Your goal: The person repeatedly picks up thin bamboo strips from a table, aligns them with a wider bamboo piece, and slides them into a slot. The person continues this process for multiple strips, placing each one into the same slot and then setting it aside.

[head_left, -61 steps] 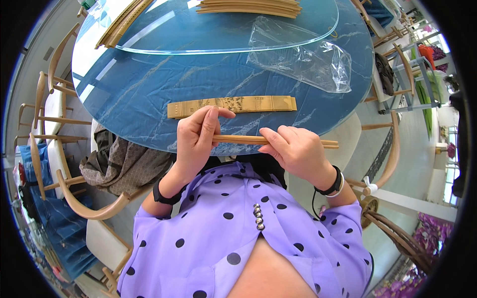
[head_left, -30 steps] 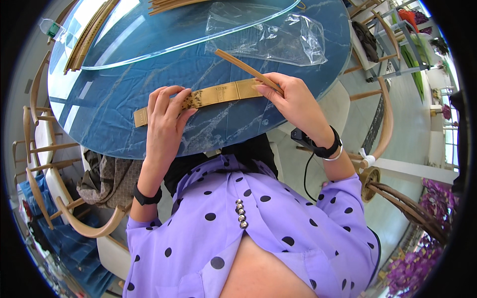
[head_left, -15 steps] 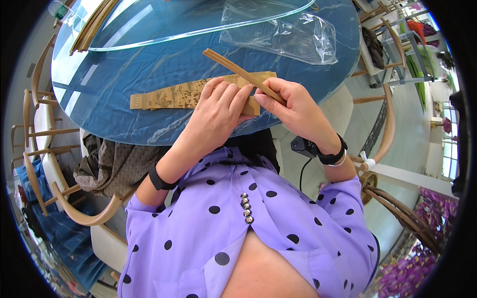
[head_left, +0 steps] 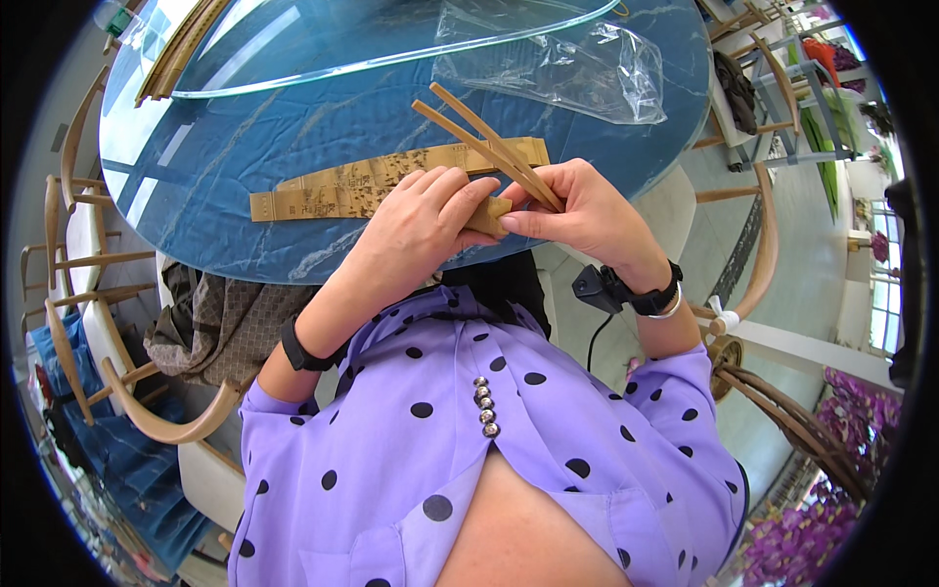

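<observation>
Both hands meet just past the near edge of the round blue tabletop (head_left: 293,147): the right hand (head_left: 587,210) pinches the near ends of two thin bamboo sticks (head_left: 489,147), which fan out toward 11 o'clock, while the left hand (head_left: 421,230) is closed on the same bundle's base, its fingers lying over a short tan piece there. Just beyond the left hand, a flat strip of joined bamboo slats (head_left: 372,181) lies on the tabletop, running from 9 toward 3 o'clock, and a crumpled clear plastic bag (head_left: 577,64) sits farther off at 12 o'clock.
</observation>
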The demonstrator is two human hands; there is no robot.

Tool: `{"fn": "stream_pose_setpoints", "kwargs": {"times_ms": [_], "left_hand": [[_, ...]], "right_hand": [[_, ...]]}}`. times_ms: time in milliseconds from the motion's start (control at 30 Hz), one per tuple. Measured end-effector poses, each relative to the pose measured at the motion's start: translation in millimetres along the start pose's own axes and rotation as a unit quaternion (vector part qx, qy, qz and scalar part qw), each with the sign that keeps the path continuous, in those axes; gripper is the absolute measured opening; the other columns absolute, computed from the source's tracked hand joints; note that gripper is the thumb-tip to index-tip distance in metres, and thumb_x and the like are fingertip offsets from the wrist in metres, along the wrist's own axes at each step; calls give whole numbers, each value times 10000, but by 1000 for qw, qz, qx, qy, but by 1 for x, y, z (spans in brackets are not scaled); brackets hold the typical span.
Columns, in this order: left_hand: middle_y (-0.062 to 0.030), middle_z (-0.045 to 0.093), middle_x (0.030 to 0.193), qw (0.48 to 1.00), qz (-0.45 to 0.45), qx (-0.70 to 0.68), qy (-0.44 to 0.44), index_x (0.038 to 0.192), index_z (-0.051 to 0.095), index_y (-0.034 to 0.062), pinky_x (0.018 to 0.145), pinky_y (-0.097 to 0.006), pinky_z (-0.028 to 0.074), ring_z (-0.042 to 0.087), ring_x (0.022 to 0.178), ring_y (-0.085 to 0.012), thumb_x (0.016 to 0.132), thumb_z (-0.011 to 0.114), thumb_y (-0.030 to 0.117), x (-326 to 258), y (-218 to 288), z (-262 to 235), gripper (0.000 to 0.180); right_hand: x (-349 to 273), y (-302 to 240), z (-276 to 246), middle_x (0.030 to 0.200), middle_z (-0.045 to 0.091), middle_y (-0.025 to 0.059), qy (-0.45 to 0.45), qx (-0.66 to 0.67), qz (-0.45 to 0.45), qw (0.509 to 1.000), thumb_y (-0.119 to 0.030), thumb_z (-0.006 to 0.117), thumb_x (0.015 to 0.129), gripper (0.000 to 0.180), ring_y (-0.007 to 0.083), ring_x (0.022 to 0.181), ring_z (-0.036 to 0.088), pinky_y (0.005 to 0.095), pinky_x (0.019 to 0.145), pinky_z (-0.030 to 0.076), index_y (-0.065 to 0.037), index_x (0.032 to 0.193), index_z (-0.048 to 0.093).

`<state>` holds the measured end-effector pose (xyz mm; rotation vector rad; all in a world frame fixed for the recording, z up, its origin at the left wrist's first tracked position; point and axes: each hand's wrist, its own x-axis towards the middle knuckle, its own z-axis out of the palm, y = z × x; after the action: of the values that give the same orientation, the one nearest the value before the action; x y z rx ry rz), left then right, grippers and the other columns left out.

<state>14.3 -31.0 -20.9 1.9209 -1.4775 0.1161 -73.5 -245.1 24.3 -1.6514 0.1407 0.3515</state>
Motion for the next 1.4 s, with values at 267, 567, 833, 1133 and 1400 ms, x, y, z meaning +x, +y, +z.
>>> {"fn": "stream_pose_setpoints", "kwargs": {"times_ms": [267,567,833,1133,1400], "left_hand": [[-124,608,1027,1000,-6,0,-20,1245,579,30,855,-431,495,615,958,-328,837,767,222,2,7,-1,489],[-126,618,1009,1000,-1,-4,-15,1170,592,16,852,-446,498,617,951,-320,826,770,177,2,12,1,420],[-103,626,981,999,4,35,-1,1143,603,31,850,-432,497,627,932,-296,814,772,173,2,7,-1,397],[-111,611,962,998,5,42,48,1087,590,32,847,-417,493,622,932,-299,798,775,149,1,-4,-12,363],[-126,628,1015,997,-18,16,70,1106,590,30,865,-424,492,618,954,-321,809,783,150,1,-7,-20,374]], "right_hand": [[3,7,8,732,596,-47,46,-15,-16,999,-80,766,874,154,18,659,483,200,584,402,35,953,700],[1,-1,14,674,598,5,90,-109,-17,990,-121,778,850,192,48,624,487,240,563,421,49,862,689],[2,3,19,671,606,43,110,-156,-53,980,-192,781,872,254,80,606,502,263,559,422,42,861,681],[-34,-12,-3,726,622,93,223,-332,-190,897,-290,735,933,296,218,558,563,317,520,429,-3,938,661],[-52,2,-17,731,560,24,266,-635,-341,640,-341,815,806,332,182,587,562,297,482,424,-73,979,721]]}}
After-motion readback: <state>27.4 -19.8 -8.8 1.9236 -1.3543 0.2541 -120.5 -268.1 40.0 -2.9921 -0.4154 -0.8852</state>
